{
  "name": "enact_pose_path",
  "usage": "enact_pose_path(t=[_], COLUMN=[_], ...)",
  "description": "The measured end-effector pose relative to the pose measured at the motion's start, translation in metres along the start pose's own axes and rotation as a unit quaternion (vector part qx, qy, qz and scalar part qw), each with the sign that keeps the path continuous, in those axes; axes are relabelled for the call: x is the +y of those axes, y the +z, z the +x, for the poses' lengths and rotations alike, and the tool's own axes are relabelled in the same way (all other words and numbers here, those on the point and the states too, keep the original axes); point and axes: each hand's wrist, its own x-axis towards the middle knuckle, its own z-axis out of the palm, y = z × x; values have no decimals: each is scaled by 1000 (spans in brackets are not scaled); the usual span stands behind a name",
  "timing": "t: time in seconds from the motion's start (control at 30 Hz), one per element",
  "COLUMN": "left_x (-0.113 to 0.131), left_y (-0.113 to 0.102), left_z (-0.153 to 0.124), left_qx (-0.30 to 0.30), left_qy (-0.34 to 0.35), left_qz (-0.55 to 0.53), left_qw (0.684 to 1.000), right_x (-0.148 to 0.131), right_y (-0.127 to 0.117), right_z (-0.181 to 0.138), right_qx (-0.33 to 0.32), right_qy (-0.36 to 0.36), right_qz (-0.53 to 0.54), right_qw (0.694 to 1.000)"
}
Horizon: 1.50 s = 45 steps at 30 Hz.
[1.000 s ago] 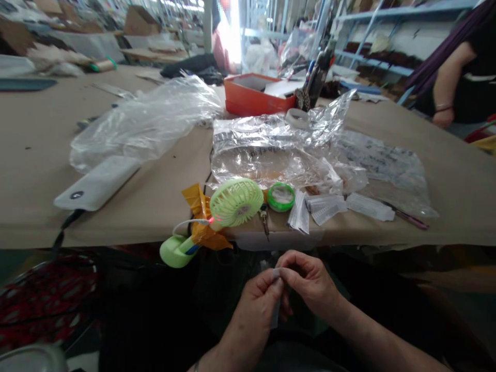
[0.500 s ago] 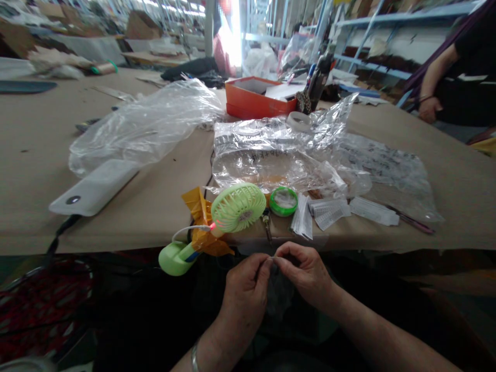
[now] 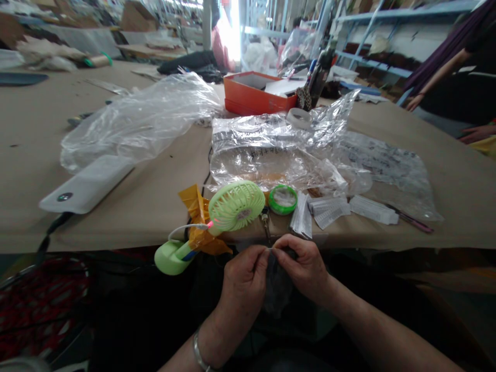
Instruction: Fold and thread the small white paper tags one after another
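Note:
My left hand [image 3: 246, 281] and my right hand [image 3: 304, 266] meet just off the table's front edge, thumbs and forefingers pinched. Between the fingertips shows the pale edge of a thin clear plastic bag [image 3: 277, 294], which hangs dim and see-through below them. Its lower part is hard to make out in the dark. Just beyond the fingers, on the table, lie a small metal-tipped tool [image 3: 265, 222], a green round container [image 3: 282, 199] with pale contents, and stacks of printed white labels [image 3: 301, 217]. To the left, a light green fan [image 3: 237, 205] is fixed at the edge with brown tape [image 3: 196, 209].
Large clear plastic bags [image 3: 143, 119] cover much of the table [image 3: 163, 206]. Behind them stand an orange box [image 3: 256, 95] and a tape roll [image 3: 299, 118]. A white device [image 3: 89, 183] with a black cable lies left. Another person [image 3: 457, 82] is at the right.
My fingertips have drawn slightly apart, showing more of the pale plastic edge between them. The view has shifted slightly. The other person's arm at the right has moved to a new position.

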Motion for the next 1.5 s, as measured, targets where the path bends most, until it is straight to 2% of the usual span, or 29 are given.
enact_pose_path(t=[0.4,0.6,0.77,0.87,1.0,1.1,1.2,1.27,1.33,1.5], left_x=[-2,-4,-2,-5,-18,-28,-32,-33,-34,-35], left_y=[2,3,1,1,5,9,11,12,13,18], left_z=[5,8,2,-6,-14,-15,-16,-18,-20,-25], left_qx=[-7,1,-4,-13,-22,-20,-36,-43,-51,-68], left_qy=[-9,-20,-33,-44,-81,-111,-121,-123,-125,-138], left_qz=[-1,-23,-34,-47,-68,-86,-91,-86,-78,-74], left_qw=[1000,1000,999,998,994,990,988,988,988,985], right_x=[5,8,6,-4,-16,-11,0,5,7,15], right_y=[0,3,1,-9,-34,-50,-55,-55,-56,-68], right_z=[3,5,-6,-15,-6,20,48,58,59,30], right_qx=[3,27,15,11,16,55,53,35,34,123], right_qy=[-1,-23,-16,-33,-132,-205,-205,-190,-192,-220], right_qz=[5,9,18,2,-77,-205,-343,-381,-358,-193], right_qw=[1000,999,1000,999,988,955,915,904,913,948])
